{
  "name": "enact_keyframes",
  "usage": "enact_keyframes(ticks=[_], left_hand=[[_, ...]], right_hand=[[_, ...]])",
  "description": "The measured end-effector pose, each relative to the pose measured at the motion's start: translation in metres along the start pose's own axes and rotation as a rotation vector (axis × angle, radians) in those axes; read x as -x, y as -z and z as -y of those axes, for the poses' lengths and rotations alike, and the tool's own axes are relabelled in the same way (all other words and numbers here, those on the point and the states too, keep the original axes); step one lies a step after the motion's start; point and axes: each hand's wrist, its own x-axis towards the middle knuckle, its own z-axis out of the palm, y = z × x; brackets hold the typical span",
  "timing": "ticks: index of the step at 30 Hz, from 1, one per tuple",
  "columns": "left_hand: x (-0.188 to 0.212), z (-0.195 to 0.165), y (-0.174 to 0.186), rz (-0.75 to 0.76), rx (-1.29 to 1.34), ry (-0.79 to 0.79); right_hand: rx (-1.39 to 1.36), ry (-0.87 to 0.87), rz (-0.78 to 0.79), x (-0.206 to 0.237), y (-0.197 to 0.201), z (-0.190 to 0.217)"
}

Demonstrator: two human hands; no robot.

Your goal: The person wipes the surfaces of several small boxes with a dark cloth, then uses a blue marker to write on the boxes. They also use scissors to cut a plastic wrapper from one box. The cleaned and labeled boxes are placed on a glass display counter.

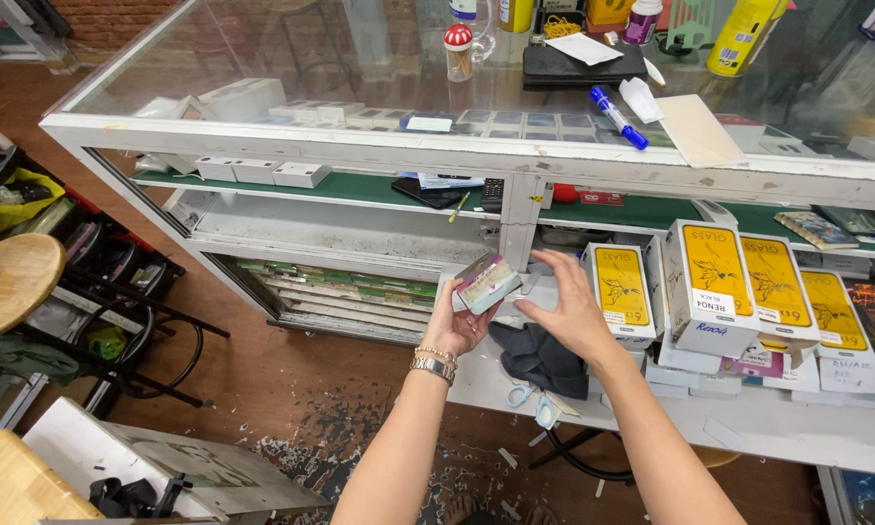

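My left hand (454, 326) holds up a small boxy stack of thin packets (487, 282) with a shiny pinkish face, tilted, in front of the glass counter's lower shelf. A metal watch and a bead bracelet sit on that wrist. My right hand (566, 306) is beside the stack on its right, fingers spread and curved, fingertips close to its edge but apart from it. Below both hands lies a dark cloth (544, 358) on the white shelf (768, 423), with blue-handled scissors (532, 401) at its front edge.
Yellow and white upright boxes (717, 282) stand in a row right of my hands. The glass display counter (379, 146) carries a blue marker (618, 117), bottles and a black tray. A round wooden stool (12, 280) is at left, and debris litters the brown floor.
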Motion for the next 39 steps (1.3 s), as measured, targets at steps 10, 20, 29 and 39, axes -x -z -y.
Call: enact_keyframes(ticks=[10,20,29,39], left_hand=[[0.006,0.013,-0.001,0.086,-0.072,0.048],[-0.016,0.023,0.016,0.070,-0.145,0.092],[-0.013,0.013,0.039,0.005,-0.232,0.055],[0.010,0.002,0.087,-0.125,-0.248,-0.048]], right_hand=[[0.008,0.148,0.312,-0.049,0.041,0.046],[-0.016,-0.047,0.162,-0.064,0.012,0.023],[-0.948,-0.424,0.397,-0.044,-0.012,-0.039],[0.715,-0.364,0.649,0.076,-0.108,-0.098]])
